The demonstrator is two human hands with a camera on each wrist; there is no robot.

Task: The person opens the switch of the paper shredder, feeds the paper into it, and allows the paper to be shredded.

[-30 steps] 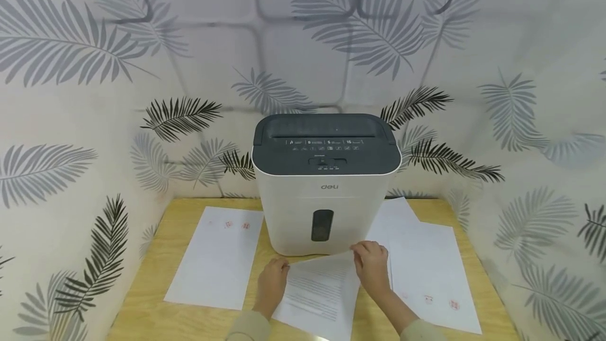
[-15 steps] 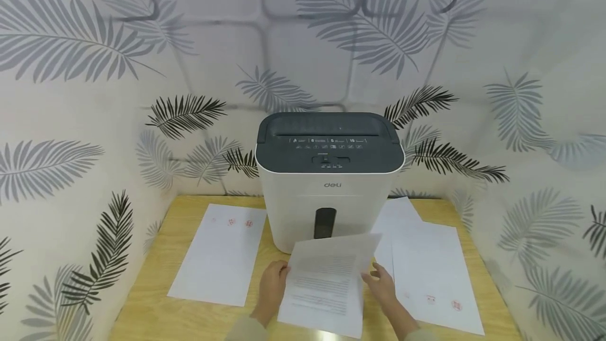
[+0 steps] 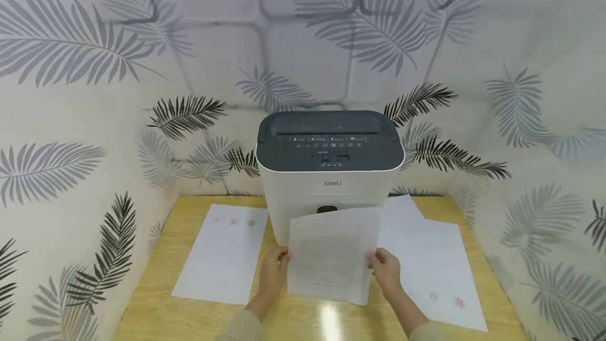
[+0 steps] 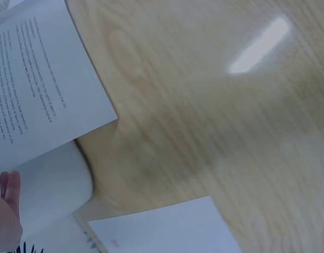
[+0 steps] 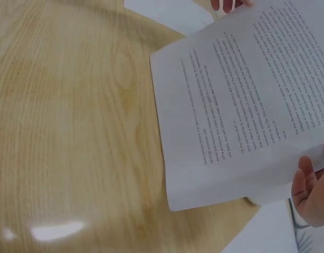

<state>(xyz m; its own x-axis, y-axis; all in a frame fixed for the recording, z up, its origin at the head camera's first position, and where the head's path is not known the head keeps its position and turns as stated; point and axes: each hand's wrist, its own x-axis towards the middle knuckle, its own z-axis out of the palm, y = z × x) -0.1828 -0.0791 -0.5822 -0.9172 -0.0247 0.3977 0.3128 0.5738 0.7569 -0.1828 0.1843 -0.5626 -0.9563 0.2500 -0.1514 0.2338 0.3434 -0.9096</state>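
Note:
A printed sheet of paper [image 3: 329, 257] is held up in front of a white and dark grey paper shredder [image 3: 326, 146]. My left hand [image 3: 273, 273] pinches the sheet's left edge, and my right hand [image 3: 387, 271] pinches its right edge. Lines of text on the paper [image 5: 241, 100] show in the right wrist view. The sheet hides most of the shredder's front window. In the left wrist view, only part of my left hand [image 4: 6, 213] appears, at the lower left beside the paper [image 4: 40, 84].
One sheet with red stamps [image 3: 222, 257] lies left of the shredder on the wooden table [image 3: 156, 288]. To the right, a stamped sheet [image 3: 435, 267] overlaps another white sheet [image 3: 402, 209]. Leaf-patterned covering [image 3: 303, 41] encloses the back and sides.
The printed sheet has risen from low over the table to a more upright position before the shredder. My right hand has shifted from its far corner to its right edge.

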